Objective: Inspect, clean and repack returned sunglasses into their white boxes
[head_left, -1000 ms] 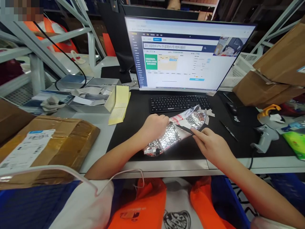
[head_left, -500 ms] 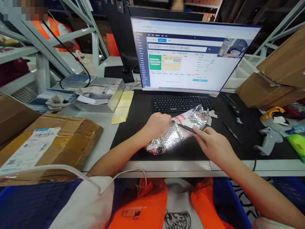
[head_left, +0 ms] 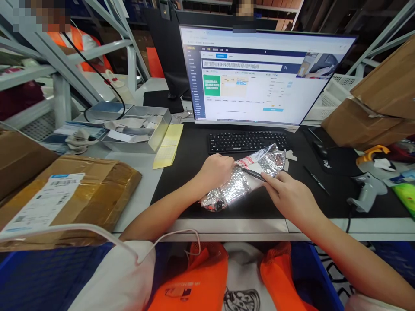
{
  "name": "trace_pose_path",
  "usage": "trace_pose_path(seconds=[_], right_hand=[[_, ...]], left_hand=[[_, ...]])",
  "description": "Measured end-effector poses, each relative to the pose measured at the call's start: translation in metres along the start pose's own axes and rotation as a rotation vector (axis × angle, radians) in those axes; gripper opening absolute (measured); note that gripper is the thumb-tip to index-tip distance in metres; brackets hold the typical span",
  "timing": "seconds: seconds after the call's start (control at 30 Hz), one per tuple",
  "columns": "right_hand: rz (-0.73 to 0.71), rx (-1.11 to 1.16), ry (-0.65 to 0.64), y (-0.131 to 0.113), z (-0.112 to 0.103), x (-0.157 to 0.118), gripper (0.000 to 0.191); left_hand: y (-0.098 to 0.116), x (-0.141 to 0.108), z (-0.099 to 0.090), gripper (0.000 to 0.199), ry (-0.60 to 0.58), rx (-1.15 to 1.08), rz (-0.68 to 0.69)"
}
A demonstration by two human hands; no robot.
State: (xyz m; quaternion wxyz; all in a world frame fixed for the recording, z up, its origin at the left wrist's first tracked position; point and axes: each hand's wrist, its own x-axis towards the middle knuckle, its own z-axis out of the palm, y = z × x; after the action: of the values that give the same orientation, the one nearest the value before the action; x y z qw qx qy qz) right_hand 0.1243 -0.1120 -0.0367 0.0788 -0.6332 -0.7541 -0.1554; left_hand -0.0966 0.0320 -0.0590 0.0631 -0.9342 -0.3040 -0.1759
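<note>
A silver bubble-wrap package (head_left: 238, 185) with a red and white label lies on the black desk mat (head_left: 194, 151), in front of the keyboard (head_left: 248, 141). My left hand (head_left: 216, 172) is closed on the package's upper left edge, fingers curled down. Between the thumb and fingers of my right hand (head_left: 288, 190) is a thin dark tool (head_left: 253, 173), its tip touching the package beside the label. Whether the tool is a knife or a pen I cannot tell.
Behind the keyboard stands a monitor (head_left: 240, 93). A taped carton (head_left: 106, 190) and a tray of papers (head_left: 158, 129) are at left. To the right are a pen (head_left: 316, 180), a mouse (head_left: 320, 149), a scanner (head_left: 368, 192) and cartons (head_left: 359, 125). A person in orange is at upper left.
The view has shifted very slightly. Both hands, the tool and the package keep nearly the same positions relative to one another.
</note>
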Motion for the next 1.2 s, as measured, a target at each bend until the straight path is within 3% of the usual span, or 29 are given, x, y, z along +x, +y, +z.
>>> trace_pose_path(seconds=[0.2, 1.2], right_hand=[[0.025, -0.001, 0.033, 0.0038, -0.0032, -0.0050, 0.039], [0.024, -0.056, 0.052, 0.0049, -0.0014, -0.0057, 0.035]], left_hand=[[-0.0003, 0.0005, -0.0007, 0.029, -0.033, -0.015, -0.012], [0.0032, -0.0010, -0.0002, 0.032, 0.035, 0.021, 0.020]])
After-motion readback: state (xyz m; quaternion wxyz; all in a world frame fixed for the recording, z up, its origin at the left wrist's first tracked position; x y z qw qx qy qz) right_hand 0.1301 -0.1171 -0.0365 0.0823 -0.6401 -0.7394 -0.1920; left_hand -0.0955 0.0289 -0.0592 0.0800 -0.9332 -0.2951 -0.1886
